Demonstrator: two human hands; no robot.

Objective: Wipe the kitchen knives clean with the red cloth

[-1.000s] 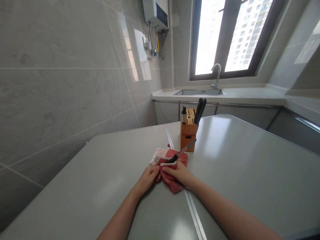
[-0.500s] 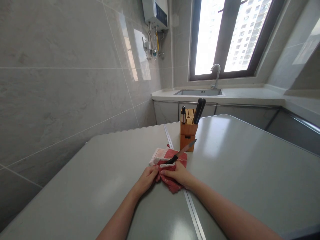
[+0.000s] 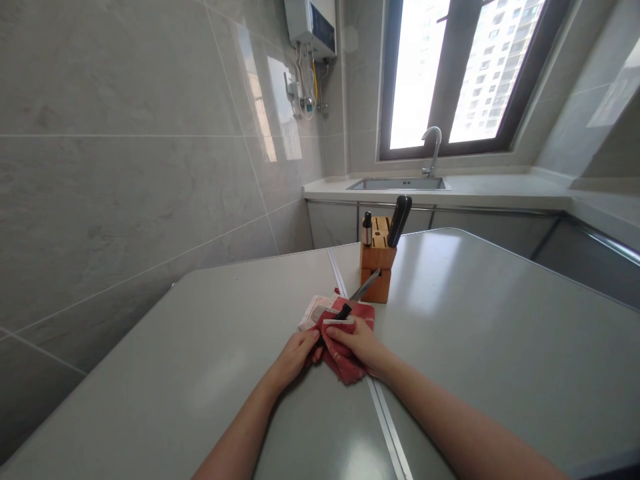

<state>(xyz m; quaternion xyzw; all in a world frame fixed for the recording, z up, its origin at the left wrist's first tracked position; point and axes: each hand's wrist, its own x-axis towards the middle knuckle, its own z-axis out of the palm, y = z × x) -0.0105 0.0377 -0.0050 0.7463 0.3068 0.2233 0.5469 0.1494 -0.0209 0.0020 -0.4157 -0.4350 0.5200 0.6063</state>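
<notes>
A knife (image 3: pixel 366 286) with a black handle points up and to the right, its blade tip in front of the wooden knife block (image 3: pixel 379 259). My left hand (image 3: pixel 299 351) is closed around the end of its handle. With my right hand (image 3: pixel 361 343) I pinch a fold of the red and white cloth (image 3: pixel 345 361) against the handle. Part of the handle is hidden by the cloth and my fingers. The rest of the cloth lies on the table under the knife. In the block stand a large black-handled knife (image 3: pixel 399 221) and a smaller black-topped tool (image 3: pixel 367 229).
The pale table (image 3: pixel 210 333) has a metal strip (image 3: pixel 387 427) running along its seam. Beyond it are a counter with a sink (image 3: pixel 400 183), a faucet (image 3: pixel 434 150) and a window. A water heater (image 3: pixel 313 27) hangs on the back wall.
The knife has been drawn down and to the left, so its tip sits lower before the block. The cloth fold in my right hand has moved slightly up along the handle.
</notes>
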